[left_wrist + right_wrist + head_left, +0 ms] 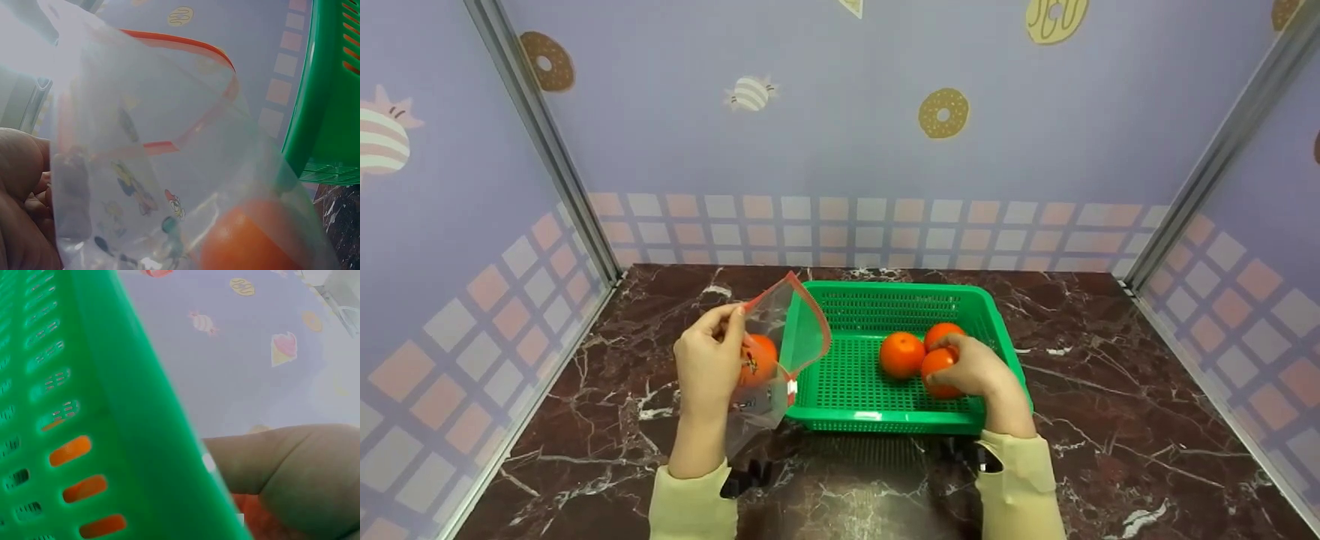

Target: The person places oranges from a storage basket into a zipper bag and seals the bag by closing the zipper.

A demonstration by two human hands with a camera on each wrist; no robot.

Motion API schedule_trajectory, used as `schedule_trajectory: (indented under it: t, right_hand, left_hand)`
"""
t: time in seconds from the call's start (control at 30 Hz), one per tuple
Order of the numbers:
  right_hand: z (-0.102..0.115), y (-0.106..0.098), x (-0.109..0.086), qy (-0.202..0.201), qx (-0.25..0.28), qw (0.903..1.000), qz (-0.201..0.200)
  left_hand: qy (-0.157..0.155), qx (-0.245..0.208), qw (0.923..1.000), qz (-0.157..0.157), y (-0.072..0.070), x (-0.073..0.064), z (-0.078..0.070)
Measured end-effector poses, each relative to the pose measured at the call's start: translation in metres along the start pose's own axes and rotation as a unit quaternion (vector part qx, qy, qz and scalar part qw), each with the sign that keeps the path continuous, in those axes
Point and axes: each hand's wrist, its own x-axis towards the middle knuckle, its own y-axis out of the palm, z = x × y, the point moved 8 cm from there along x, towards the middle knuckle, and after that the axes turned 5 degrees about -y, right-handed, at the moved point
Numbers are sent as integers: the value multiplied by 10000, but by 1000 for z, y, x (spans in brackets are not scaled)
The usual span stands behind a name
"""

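Four oranges show in front of you: three sit in the green basket (840, 415) and one lies inside the clear bag (808, 337). Your left hand (709, 364) pinches the bag near its red-edged mouth, thumb and fingers bent on the plastic. That mouth gapes toward the basket, and in the head view its upper part overlaps the basket's left rim; whether the two touch you cannot tell from here. The bagged orange (759, 361) rests low in the bag, just right of your left hand, behind plastic printed with small cartoon figures.

Your right hand (976, 366) reaches over the basket's right side and grips the front orange (939, 377), its thumb on the near side and its fingers bent over the top. Just behind that fruit sits the back orange (943, 331), partly covered by your fingers. Beside them, toward the basket's middle, the left orange (901, 355) rests on the slotted floor.

You wear pale yellow sleeves (694, 501) on both arms. The basket stands on a dark red, white-veined marbled table (1110, 420), and a lilac wall (840, 142) with doughnut and sweet pictures rises behind it.
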Motion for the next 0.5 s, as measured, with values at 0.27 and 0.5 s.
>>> schedule_trajectory:
  t: [0.27, 0.5]
  right_hand:
    - [3, -4, 1, -95, 378, 9990, -233]
    - [5, -8, 0, -102, 773, 9957, -500]
  left_hand:
    - [-15, 76, 10000, 25, 0, -1, 0]
    - [23, 110, 9999, 0, 0, 0, 0]
